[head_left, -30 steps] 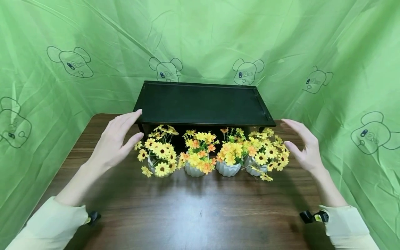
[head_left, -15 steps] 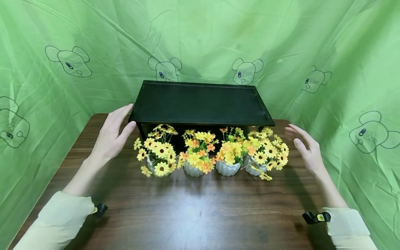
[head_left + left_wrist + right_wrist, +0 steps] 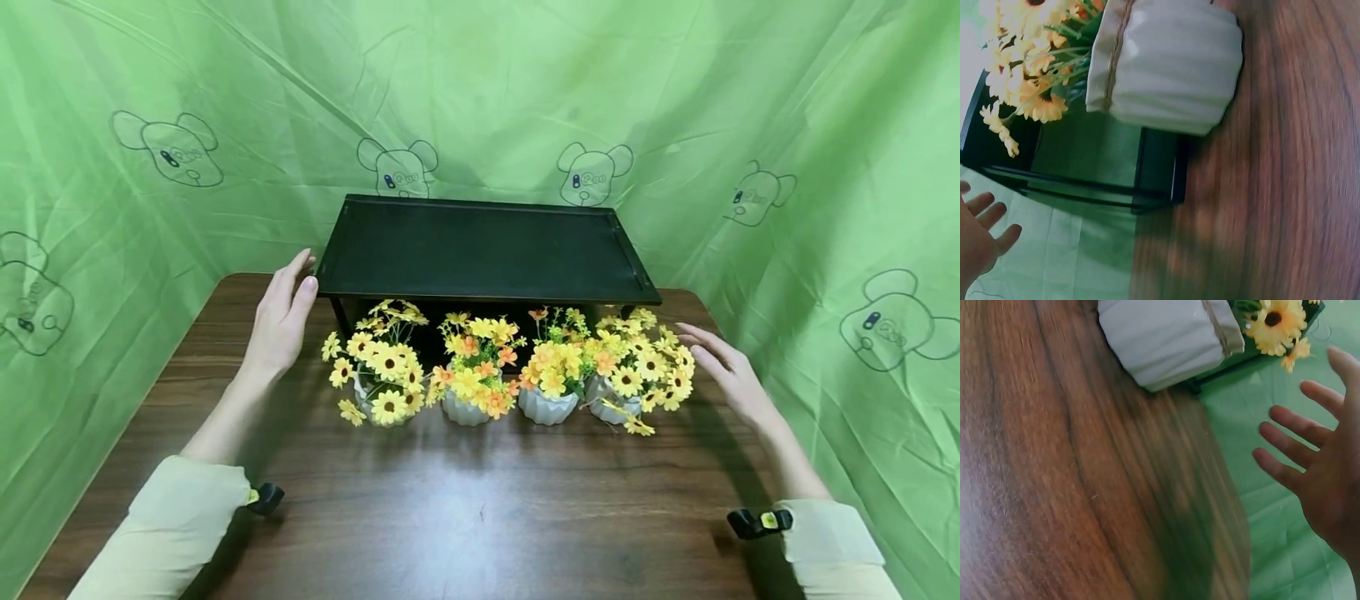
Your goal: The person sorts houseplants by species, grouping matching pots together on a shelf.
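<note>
A low black shelf (image 3: 480, 250) stands at the back of the table, with several potted yellow and orange flowers lined up before it. My left hand (image 3: 277, 321) is beside the shelf's front left corner, fingers extended and thumb tip right at the edge. It holds nothing; the left wrist view shows its fingers (image 3: 1009, 239) spread near the shelf frame. My right hand (image 3: 731, 379) is by the rightmost daisies (image 3: 648, 367), its fingertips close to the outer petals. In the right wrist view its spread fingers (image 3: 1297, 428) hold nothing, beside a white ribbed pot (image 3: 1160, 337).
Two mixed yellow-orange bouquets in white pots (image 3: 548, 404) stand between the outer ones, and a pot of daisies (image 3: 388, 367) is at the left end. Below is a brown wood-grain table (image 3: 480, 517). Green cloth (image 3: 487, 92) with bear drawings hangs around it.
My left hand has shifted left, off the shelf's front left corner, to beside it. The right hand has lowered toward the rightmost flowers. The pots have stayed in place.
</note>
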Available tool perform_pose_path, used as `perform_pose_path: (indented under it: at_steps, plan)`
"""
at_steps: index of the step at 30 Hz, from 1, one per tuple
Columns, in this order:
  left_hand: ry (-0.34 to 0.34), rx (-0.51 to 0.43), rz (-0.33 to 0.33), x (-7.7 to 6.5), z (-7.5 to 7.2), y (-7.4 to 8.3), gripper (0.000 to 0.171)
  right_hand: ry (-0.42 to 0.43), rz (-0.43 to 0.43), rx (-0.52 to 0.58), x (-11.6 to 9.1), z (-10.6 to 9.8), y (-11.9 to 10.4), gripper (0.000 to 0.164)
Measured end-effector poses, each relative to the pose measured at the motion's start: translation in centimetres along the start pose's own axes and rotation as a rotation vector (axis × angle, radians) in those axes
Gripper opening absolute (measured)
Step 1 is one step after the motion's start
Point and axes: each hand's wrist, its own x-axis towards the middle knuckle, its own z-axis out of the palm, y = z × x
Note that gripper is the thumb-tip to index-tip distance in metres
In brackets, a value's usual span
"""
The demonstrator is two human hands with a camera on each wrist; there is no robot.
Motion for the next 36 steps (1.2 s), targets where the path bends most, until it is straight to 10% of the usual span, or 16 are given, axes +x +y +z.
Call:
perform_pose_path:
  at_steps: [11,26,36]
  plan:
    - [-0.084,-0.158,-0.173,-0.1,0.7,-0.1,0.058,-0.176,0.004,0.051,-0.6,-0.2,1.4,0.047]
    - [-0.100,-0.703,-0.251,-1.1,0.2,-0.4,0.036,-0.329,0.141,0.213,-0.9,0.7,1.9,0.076]
    - [-0.186,-0.735,-0.244,-0.8,-0.2,-0.6,0.040,-0.393,0.110,0.153,-0.4,1.6,1.8,0.079]
